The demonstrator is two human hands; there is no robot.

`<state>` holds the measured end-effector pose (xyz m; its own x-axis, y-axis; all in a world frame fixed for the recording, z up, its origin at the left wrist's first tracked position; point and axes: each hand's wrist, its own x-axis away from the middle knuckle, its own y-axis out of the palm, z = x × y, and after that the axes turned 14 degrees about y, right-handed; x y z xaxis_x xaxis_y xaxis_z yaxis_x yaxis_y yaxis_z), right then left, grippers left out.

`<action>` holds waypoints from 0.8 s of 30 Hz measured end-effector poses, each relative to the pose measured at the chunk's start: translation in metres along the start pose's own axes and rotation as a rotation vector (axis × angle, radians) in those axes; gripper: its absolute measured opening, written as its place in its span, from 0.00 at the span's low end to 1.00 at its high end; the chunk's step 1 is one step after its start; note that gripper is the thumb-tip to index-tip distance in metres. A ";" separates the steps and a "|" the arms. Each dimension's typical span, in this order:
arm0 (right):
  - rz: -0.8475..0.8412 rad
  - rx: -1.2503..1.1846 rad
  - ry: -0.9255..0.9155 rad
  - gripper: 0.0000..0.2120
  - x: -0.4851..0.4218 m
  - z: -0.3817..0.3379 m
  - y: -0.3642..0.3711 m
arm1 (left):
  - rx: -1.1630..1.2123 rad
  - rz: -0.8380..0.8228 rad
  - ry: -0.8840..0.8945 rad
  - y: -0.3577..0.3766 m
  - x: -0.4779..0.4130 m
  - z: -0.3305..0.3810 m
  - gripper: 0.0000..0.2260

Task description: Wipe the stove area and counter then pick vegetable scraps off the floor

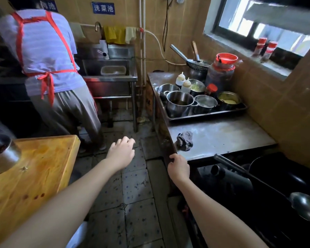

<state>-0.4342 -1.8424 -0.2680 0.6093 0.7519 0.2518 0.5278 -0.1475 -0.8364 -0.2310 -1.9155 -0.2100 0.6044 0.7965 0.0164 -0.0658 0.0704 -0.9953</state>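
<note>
While the grimy tiled floor [136, 194] runs from six o'clock up through the middle of the view, a person in a red-strapped apron [43, 51] stands at ten o'clock with their back turned. At three o'clock lies the steel counter [222, 136], its near half bare metal. A wooden chopping board [30, 176] fills eight o'clock. The dark stove area [227, 181] sits at four to five o'clock, below the counter's near end, with a black wok [268, 169] and a long ladle [302, 206] lying across it. A steel sink [111, 76] stands at twelve o'clock, just beside the aproned person. At two o'clock a tray [208, 116] on the counter's far half holds steel pots and squeeze bottles. The left hand [121, 153] hangs over the floor near the centre, fingers loosely curled and holding nothing. The right hand [178, 168] grips the counter's front corner, fingers hooked over the edge. A crumpled grey rag [185, 141] lies on the counter near that edge, just beyond the right hand and apart from it. A small yellowish clump [141, 120] lies on the floor by the sink's leg; what it is cannot be told.
</note>
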 end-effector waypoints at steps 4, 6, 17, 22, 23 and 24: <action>-0.001 -0.050 -0.042 0.17 -0.022 -0.021 0.005 | 0.006 0.003 0.001 0.008 -0.022 -0.015 0.14; 0.013 -0.073 -0.009 0.17 -0.038 -0.027 0.003 | 0.019 -0.006 -0.002 0.013 -0.034 -0.025 0.14; 0.114 -0.008 0.214 0.11 -0.133 -0.037 0.006 | 0.072 -0.109 0.117 0.040 -0.150 -0.080 0.15; 0.073 0.061 0.260 0.13 -0.181 -0.043 0.017 | 0.078 -0.130 0.186 0.050 -0.204 -0.119 0.15; 0.063 0.055 0.268 0.15 -0.189 -0.045 0.019 | 0.074 -0.129 0.207 0.052 -0.214 -0.126 0.15; 0.052 0.054 0.282 0.17 -0.197 -0.046 0.020 | 0.066 -0.120 0.231 0.055 -0.223 -0.132 0.15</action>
<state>-0.5164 -2.0236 -0.3120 0.7793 0.5348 0.3266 0.4637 -0.1417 -0.8746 -0.2642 -2.1684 -0.2805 0.7760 0.6221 0.1043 -0.0300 0.2016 -0.9790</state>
